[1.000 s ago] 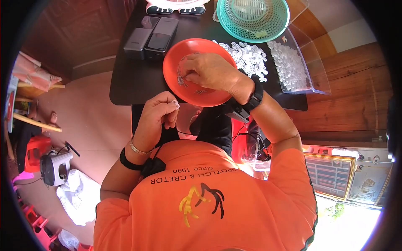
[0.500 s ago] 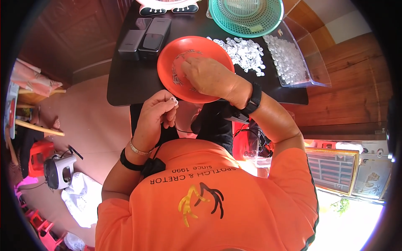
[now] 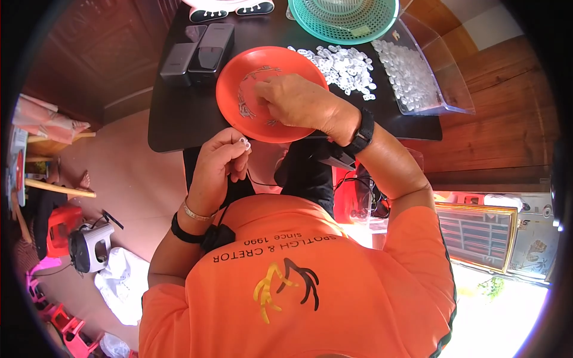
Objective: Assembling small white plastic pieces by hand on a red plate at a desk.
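Between the thumb and forefinger of my left hand (image 3: 222,156) is a small white plastic piece (image 3: 245,143) with holes. That hand is closed, just off the near left rim of a red basin (image 3: 236,65). My right hand (image 3: 292,101) reaches into the basin, fingers bent and pinched together over its bottom; whatever they hold is hidden. Thin grey metal pins (image 3: 245,108) lie scattered around these fingertips. To the basin's right, a loose heap of white plastic pieces (image 3: 343,68) like the held one is spread on the dark table (image 3: 173,128).
A clear tray (image 3: 441,101) of translucent pieces (image 3: 409,74) stands at the table's right. Behind the heap is a green perforated basket (image 3: 304,27). Grey-and-black boxes (image 3: 209,53) sit left of the basin. A red stool (image 3: 62,230) is on the floor at left.
The table and its things sit slightly higher and further left in the picture. My right hand stays in the basin with its fingers bent, and my left hand keeps hold of the white piece.
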{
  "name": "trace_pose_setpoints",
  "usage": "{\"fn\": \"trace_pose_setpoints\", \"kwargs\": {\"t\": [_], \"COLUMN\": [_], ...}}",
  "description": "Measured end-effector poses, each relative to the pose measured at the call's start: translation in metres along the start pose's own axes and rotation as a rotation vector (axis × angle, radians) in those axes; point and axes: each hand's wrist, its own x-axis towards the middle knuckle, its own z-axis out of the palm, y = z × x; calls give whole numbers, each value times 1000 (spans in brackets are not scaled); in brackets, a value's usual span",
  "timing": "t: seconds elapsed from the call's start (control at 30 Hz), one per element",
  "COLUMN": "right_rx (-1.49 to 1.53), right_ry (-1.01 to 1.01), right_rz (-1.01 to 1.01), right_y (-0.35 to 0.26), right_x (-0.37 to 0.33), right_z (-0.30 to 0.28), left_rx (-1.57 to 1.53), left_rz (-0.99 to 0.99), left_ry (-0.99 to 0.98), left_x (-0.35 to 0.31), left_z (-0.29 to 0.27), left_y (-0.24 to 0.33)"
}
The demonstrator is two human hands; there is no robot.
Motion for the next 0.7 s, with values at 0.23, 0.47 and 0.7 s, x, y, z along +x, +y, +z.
{"fn": "trace_pose_setpoints", "kwargs": {"t": [0.23,0.47,0.7], "right_rx": [58,117,541], "right_ry": [79,172,207], "right_rz": [51,110,342], "right_y": [2,13,-8], "right_x": [-6,-15,-22], "right_z": [-4,-3,-18], "left_rx": [-3,-1,52], "left_rz": [-9,34,111], "left_ry": [-19,-22,-11], "left_x": [0,5,5], "left_z": [3,5,12], "left_y": [7,12,16]}}
